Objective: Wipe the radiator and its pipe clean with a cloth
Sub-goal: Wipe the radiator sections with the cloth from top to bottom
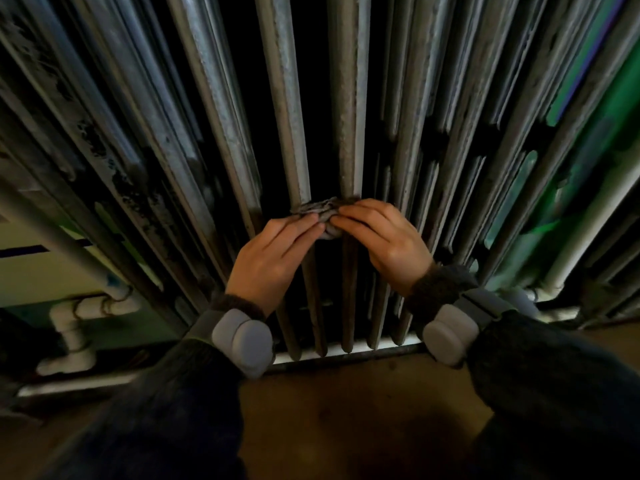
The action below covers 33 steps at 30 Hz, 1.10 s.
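Mid-wipe on radiator (pixel 221 109) columns. Left hand (pixel 273 258) and right hand (pixel 384 240) both pinch the bunched grey cloth (pixel 317 209), pressed across the radiator's two middle columns, low down. Next, probably: slide cloth along the columns, keeping pressure. Gaps between columns narrow, edges rough, fingers could snag. White pipe (pixel 69 327) sits low off the radiator's left end. Open floor (pixel 346 410) in front.

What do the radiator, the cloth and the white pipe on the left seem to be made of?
Radiator: probably cast metal, painted grey; dull sheen, rough chipped patches. Cloth: soft woven or knitted fabric, grey, crumpled into folds. White pipe: looks like plastic, smooth and matt, with moulded elbow joints; painted metal is possible.
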Tool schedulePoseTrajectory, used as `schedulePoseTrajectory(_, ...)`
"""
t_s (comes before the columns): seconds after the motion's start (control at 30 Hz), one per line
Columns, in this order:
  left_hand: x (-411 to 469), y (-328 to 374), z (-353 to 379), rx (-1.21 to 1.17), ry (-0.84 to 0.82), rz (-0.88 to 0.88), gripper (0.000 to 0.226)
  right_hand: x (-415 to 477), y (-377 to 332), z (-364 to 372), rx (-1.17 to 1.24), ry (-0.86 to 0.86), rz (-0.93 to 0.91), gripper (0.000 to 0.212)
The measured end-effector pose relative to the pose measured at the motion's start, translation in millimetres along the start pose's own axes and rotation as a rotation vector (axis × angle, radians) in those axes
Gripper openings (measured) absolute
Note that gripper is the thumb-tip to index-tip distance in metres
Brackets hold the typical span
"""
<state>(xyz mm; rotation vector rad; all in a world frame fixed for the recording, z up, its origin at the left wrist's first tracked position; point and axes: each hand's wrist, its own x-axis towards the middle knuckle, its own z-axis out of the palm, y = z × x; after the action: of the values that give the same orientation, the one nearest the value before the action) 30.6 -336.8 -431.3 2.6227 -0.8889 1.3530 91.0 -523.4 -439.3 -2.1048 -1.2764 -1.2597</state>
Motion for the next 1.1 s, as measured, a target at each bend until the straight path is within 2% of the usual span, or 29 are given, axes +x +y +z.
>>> schedulePoseTrajectory(0.2,26.7,9.9,-9.3,0.051,0.126,-0.060,0.032,21.1,2.1,-15.3,0.024,0.161,0.064,0.029)
schedulePoseTrajectory(0.3,27.8,5.1,-7.3,0.086,0.131,-0.101,0.028,30.1,-0.1,-13.5,0.006,0.175,0.062,0.031)
schedulePoseTrajectory(0.53,17.2,7.9,5.9,0.086,0.149,-0.151,0.021,8.9,-3.6,1.5,-0.004,0.107,0.076,0.040)
schedulePoseTrajectory(0.73,-15.7,15.3,24.5,0.093,-0.062,-0.093,0.030,-22.2,1.4,9.5,-0.038,-0.069,-0.026,0.045)
schedulePoseTrajectory(0.87,-19.8,16.7,25.7,0.079,-0.107,-0.089,0.031,-26.4,0.3,9.7,-0.030,-0.123,-0.035,0.046)
schedulePoseTrajectory(1.0,-8.1,19.0,12.5,0.101,-0.045,-0.087,0.026,-20.0,-1.4,4.0,-0.004,-0.076,0.008,0.028)
schedulePoseTrajectory(1.1,4.8,23.4,3.4,0.110,0.046,-0.104,0.023,-10.3,-6.3,-1.8,0.016,0.013,0.039,0.028)
